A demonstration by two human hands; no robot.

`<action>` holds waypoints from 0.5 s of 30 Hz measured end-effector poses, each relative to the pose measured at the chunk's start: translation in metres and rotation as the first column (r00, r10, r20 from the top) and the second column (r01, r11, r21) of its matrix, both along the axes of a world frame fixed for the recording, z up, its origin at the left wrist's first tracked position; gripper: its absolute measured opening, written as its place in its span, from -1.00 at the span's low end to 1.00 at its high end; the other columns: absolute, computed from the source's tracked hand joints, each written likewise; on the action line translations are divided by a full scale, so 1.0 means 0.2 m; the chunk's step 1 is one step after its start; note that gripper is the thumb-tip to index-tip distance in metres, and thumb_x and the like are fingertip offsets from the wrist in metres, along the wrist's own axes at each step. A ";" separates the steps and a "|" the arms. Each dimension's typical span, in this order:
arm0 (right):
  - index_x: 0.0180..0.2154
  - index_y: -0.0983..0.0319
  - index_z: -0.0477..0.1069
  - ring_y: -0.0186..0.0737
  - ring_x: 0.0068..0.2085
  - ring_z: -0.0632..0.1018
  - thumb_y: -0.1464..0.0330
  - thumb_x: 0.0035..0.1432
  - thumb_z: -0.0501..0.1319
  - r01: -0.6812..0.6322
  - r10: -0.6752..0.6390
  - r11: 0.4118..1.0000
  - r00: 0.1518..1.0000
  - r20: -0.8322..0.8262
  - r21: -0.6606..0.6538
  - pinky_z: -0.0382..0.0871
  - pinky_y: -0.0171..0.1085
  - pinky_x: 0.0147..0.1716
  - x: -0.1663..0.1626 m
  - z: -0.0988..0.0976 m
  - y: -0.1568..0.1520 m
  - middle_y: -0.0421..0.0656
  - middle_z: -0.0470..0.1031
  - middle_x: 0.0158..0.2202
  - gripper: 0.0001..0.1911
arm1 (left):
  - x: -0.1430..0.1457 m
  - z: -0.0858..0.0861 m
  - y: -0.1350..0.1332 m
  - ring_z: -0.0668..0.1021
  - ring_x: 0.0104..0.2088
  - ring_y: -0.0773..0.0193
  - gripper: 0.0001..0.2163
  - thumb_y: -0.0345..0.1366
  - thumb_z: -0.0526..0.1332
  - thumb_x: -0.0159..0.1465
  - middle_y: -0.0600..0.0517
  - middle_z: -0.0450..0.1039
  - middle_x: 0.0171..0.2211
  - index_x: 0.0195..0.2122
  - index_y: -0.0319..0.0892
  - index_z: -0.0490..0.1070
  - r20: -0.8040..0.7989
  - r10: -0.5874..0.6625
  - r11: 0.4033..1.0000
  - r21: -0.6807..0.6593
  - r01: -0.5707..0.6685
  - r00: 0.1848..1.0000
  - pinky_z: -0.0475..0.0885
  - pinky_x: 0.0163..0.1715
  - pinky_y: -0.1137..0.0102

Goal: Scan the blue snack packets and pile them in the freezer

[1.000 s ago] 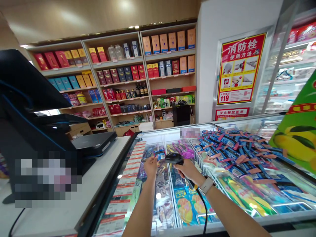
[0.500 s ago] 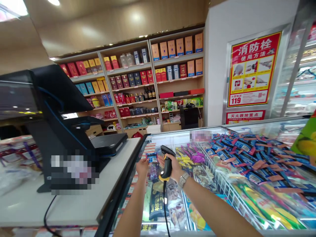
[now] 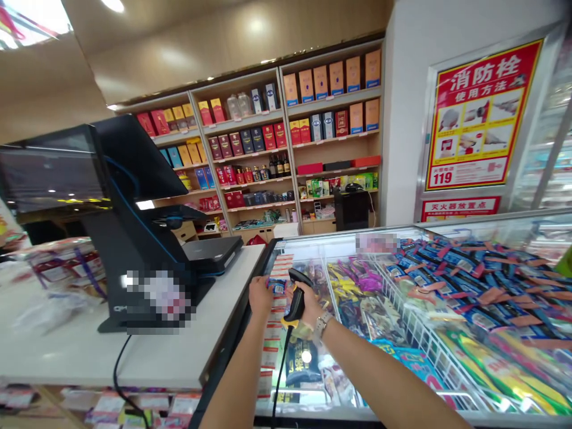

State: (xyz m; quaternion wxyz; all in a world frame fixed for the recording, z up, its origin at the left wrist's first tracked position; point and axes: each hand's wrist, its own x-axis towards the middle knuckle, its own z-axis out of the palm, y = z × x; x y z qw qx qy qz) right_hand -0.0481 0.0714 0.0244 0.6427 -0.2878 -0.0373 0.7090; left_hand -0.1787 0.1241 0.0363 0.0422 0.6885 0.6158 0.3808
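My right hand is closed around the grip of a black and yellow barcode scanner, its cable hanging down toward me. In my left hand the fingers pinch the left end of a small blue packet with a pale label. The packet lies just left of the scanner's head; whether my right fingertips touch it I cannot tell. Both hands are above the glass-topped freezer, over its near left part, where bagged frozen goods show below.
A checkout terminal stands on the white counter at left. Many blue packets are heaped at right beside a white wire basket wall. Shelves of boxes and a red fire-hydrant sign are behind.
The view has swung left, so the surroundings sit further right. My hands still hold the scanner and packet, and have shifted left over the freezer, nearer the counter edge.
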 end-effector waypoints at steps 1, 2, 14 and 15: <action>-0.52 0.25 0.38 -0.34 -0.48 0.54 0.39 0.16 0.20 0.013 -0.013 1.000 1.000 0.009 0.002 0.45 -0.41 -0.40 0.04 0.02 -0.01 -0.13 0.51 -0.53 -0.79 | 0.04 0.01 0.00 0.56 -0.05 0.07 -0.69 -0.46 0.24 0.16 -0.21 0.52 -0.06 -0.05 -0.27 0.55 -0.007 -0.032 0.999 0.043 0.033 0.999 0.41 -0.02 0.28; -0.51 0.26 0.39 -0.32 -0.44 0.57 0.40 0.15 0.21 0.028 -0.028 1.000 0.999 0.019 0.008 0.46 -0.41 -0.38 0.09 0.03 -0.03 -0.10 0.54 -0.49 -0.81 | 0.08 0.03 0.01 0.56 -0.06 0.08 -0.70 -0.46 0.22 0.16 -0.18 0.53 -0.08 -0.08 -0.26 0.56 -0.009 -0.074 0.994 0.083 0.074 0.997 0.41 -0.01 0.28; -0.42 0.25 0.47 -0.31 -0.40 0.60 0.47 0.03 0.25 0.676 -0.690 0.724 0.702 0.180 0.138 0.51 -0.40 -0.35 1.21 0.08 -0.44 -0.16 0.58 -0.46 -0.96 | 1.24 0.10 -0.11 0.62 -0.19 0.19 -0.77 -0.44 0.25 0.18 -0.03 0.60 -0.13 -0.16 -0.12 0.59 0.096 -0.614 0.788 0.016 0.616 0.783 0.47 -0.05 0.30; -0.42 0.24 0.47 -0.30 -0.44 0.58 0.46 0.02 0.25 0.710 -0.725 0.687 0.657 0.206 0.153 0.50 -0.39 -0.40 1.27 0.07 -0.47 -0.17 0.56 -0.49 -0.98 | 1.35 0.10 -0.14 0.62 -0.18 0.19 -0.78 -0.43 0.25 0.18 -0.03 0.60 -0.12 -0.16 -0.12 0.59 0.098 -0.653 0.754 -0.015 0.657 0.751 0.47 -0.04 0.31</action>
